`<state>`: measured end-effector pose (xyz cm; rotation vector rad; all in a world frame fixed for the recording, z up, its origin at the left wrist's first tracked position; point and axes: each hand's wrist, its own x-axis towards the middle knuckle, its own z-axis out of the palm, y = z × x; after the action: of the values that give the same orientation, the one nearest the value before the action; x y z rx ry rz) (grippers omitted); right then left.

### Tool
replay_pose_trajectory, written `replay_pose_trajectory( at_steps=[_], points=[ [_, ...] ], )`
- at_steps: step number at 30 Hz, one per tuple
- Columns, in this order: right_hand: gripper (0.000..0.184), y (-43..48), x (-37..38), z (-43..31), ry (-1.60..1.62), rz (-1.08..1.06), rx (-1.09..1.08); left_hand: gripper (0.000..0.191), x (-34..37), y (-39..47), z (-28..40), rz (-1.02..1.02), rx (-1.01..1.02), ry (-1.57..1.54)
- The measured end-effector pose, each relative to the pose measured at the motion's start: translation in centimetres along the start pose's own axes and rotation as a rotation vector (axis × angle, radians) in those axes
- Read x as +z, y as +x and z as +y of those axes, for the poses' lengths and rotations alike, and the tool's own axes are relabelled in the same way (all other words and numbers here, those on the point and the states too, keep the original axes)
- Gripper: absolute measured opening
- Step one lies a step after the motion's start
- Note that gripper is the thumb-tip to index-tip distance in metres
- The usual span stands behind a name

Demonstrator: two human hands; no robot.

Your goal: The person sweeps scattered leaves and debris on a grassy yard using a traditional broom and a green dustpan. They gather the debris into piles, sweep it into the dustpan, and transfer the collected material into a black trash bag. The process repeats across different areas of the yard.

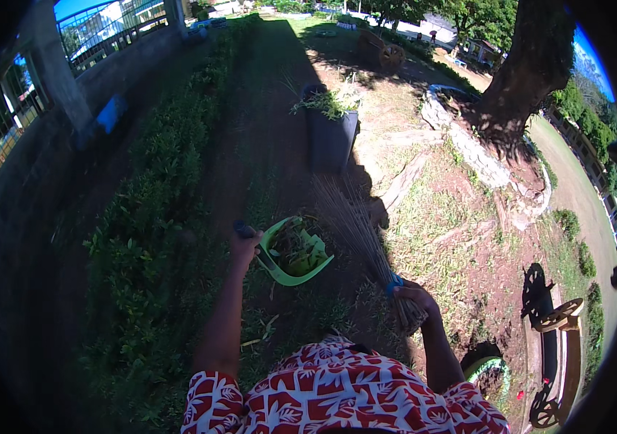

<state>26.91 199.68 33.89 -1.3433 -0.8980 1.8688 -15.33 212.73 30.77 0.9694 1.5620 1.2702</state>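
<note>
My left hand (pixel 246 248) is closed around the dark handle (pixel 242 229) of a green plastic dustpan (pixel 293 278). Leaves and dry plant scraps (pixel 295 244) lie in the pan. My right hand (pixel 417 297) grips a stick broom (pixel 360 233) near its blue binding (pixel 393 283). The broom's thin sticks fan out forward and to the left, toward the base of a dark bin (pixel 332 142). Cut leafy branches (pixel 333 103) stick out of the bin's top.
A low hedge (pixel 162 179) runs along my left, beside a wall with railings (pixel 118 70). On the right, a pale stone border (pixel 466 146) rings a tree trunk (pixel 531 70). A bench with wheel-shaped ends (pixel 563 352) and a round green-rimmed planter (pixel 495 369) stand near my right side.
</note>
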Motion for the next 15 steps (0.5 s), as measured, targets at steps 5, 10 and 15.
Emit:
replay_pose_trajectory(
  at_steps=[5, 10, 15],
  points=[
    [0.049, 5.5, -3.6, -5.2, 0.016, -0.062, -0.058, 0.017, 3.5, 6.5, 6.0, -0.026, 0.055, -0.059],
    [0.052, 11.5, -5.3, -8.9, 0.056, -0.125, -0.169, 0.020, 5.6, 13.8, 13.5, -0.057, 0.094, -0.069],
    [0.051, 15.7, -2.9, -13.4, 0.155, 0.007, -0.219, 0.027, 7.3, 22.8, 20.3, -0.028, 0.147, -0.022]
  ],
)
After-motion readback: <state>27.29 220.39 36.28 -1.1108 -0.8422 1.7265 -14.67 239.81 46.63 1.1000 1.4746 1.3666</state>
